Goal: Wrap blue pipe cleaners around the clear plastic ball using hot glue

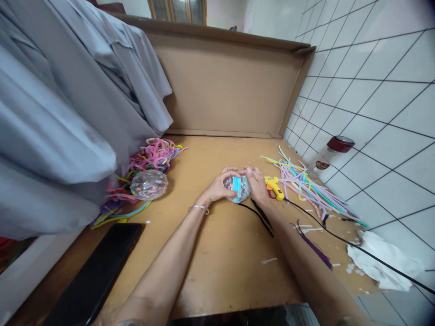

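Note:
A small round, clear-looking ball with bright blue strips [238, 187] stands low over the middle of the table. My left hand [220, 184] is closed round its left side, with the thumb on the near face and the fingers over the far side. At its far right edge my right hand [257, 182] is closed, with its fingertips together against the ball; what lies between those fingertips is hidden. Right beside that hand is a yellow glue gun [276, 187]. Black fuzzy strips [260, 212] lie just below the ball, partly under my right forearm.
Left are a second clear ball [149, 184], a heap of coloured pipe cleaners [158, 154] and a black phone [98, 271]. Right are loose pipe cleaners [302, 181], a red-lidded jar [328, 156], a purple strip [316, 251], white cloth [384, 260] and the gun's cord. Cardboard [224, 81] stands behind.

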The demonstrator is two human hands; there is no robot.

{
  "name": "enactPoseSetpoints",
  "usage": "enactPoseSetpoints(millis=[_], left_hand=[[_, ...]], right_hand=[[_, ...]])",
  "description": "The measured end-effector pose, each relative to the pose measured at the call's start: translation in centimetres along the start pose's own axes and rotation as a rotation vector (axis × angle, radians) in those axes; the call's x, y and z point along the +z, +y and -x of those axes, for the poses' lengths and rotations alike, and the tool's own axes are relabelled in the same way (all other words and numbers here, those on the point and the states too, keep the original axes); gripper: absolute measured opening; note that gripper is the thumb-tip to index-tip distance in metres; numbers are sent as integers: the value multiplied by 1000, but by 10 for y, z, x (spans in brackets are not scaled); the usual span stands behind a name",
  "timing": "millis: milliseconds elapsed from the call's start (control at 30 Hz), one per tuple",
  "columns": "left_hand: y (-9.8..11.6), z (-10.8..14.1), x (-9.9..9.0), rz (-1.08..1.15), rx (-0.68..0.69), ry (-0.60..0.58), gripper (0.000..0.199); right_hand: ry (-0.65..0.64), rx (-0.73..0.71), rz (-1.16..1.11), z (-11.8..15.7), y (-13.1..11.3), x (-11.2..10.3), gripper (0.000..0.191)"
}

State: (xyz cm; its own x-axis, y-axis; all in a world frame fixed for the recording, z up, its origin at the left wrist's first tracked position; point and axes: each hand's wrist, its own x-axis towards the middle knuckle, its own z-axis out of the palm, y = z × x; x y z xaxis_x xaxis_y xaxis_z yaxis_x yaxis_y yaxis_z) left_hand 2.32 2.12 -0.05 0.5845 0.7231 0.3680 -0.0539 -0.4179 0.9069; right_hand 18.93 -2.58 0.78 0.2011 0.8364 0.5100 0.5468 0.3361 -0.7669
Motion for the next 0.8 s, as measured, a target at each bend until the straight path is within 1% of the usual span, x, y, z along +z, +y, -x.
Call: enactPoseSetpoints(millis=[100,167,300,367,467,633,800], left_hand=[[0,1,0,-20,-20,1,54],[0,1,0,-25,-28,0,54],[0,2,0,-21,-19,1,54],[-1,2,0,-19,-9,1,54],[-2,1,0,-20,2,-2,53],[-5,0,-1,-21,13,-2,52],[-6,0,-1,4,29,-2,50]], right_hand=[[72,23,2,-1,5,-2,65],[84,70,10,-3,11,-2,65],[-12,167,-5,-3,23,4,70],[-52,183,-25,-3,26,7,71],[-77,151,-56,-4,23,8,71],[-58,28,-72,-4,11,4,67],[-57,23,-110,-2,6,5,66]])
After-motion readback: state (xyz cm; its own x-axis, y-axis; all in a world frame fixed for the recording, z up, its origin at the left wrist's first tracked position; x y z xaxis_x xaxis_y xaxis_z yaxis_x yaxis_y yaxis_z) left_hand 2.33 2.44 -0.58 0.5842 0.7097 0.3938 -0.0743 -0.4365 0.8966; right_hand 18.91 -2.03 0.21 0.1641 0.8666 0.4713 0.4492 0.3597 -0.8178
